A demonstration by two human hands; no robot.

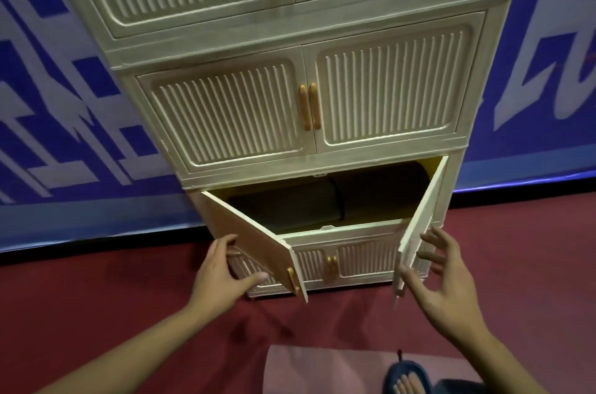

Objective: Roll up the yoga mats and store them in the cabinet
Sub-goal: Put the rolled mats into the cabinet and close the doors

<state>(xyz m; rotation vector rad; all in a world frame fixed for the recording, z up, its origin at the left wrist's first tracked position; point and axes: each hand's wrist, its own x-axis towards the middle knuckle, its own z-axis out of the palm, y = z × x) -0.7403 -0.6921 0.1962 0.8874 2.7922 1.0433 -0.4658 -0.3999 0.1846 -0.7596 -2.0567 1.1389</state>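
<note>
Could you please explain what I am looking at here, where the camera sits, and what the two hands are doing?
There is no machine: the camera is worn on a person's head, looking forward and down. The cream cabinet stands on a red floor. One compartment is open, with dark rolled mats lying inside. The left hand touches the outer face of the left door with spread fingers. The right hand is open beside the right door; neither hand has a grip on anything. A pink mat and a sandalled foot show below.
</note>
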